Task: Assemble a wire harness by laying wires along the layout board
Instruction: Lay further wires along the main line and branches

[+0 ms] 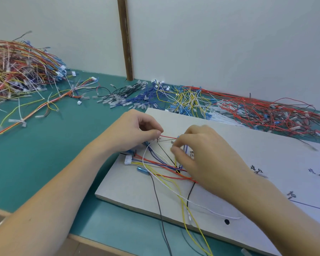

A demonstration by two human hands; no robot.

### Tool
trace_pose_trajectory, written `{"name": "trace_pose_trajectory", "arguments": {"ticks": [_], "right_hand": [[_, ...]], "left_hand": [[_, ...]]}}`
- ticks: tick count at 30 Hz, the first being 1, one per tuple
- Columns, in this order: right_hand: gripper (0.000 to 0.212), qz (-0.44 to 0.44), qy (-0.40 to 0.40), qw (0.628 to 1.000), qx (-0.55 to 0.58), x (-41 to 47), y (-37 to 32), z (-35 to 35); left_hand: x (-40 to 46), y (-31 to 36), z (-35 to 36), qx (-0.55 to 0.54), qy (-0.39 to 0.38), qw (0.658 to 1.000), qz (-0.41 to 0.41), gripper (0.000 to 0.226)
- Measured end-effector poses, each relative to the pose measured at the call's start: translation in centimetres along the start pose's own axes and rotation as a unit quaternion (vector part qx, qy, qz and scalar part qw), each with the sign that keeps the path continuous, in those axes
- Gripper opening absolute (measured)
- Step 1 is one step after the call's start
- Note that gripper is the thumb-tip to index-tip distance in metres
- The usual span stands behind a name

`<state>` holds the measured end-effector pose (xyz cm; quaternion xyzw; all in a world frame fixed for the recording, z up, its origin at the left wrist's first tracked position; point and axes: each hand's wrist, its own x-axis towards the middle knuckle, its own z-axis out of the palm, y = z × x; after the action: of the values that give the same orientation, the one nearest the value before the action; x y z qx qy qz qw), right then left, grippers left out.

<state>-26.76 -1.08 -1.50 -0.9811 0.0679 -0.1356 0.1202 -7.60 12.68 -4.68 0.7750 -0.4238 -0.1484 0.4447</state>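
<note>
Both hands work over the layout board on the green surface. The left hand pinches one end of a red wire in closed fingers; the right hand pinches its other end. To lay it well, I judge: keep it taut, follow the drawn line, and clear the white connector.
</note>
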Motion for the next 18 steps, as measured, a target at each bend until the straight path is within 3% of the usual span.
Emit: {"name": "trace_pose_trajectory", "arguments": {"ticks": [4,8,12,18], "right_hand": [[0.052,0.003,-0.066,0.995,0.075,-3.6,-2.2,-0.2],[0.029,-0.014,-0.077,0.993,0.087,-5.2,-2.2,0.2],[0.016,0.022,-0.079,0.983,0.165,-5.4,-2.6,0.2],[0.029,0.033,-0.034,0.984,0.172,-5.6,-1.9,-0.9]], "left_hand": [[0.1,-0.1,0.2,-0.002,0.017,1.000,-0.016,0.007],[0.1,-0.1,0.1,-0.002,0.000,1.000,-0.023,0.007],[0.2,-0.1,0.1,0.025,0.000,1.000,-0.017,0.008],[0.3,-0.3,0.1,0.065,0.011,0.998,-0.024,0.009]]}}
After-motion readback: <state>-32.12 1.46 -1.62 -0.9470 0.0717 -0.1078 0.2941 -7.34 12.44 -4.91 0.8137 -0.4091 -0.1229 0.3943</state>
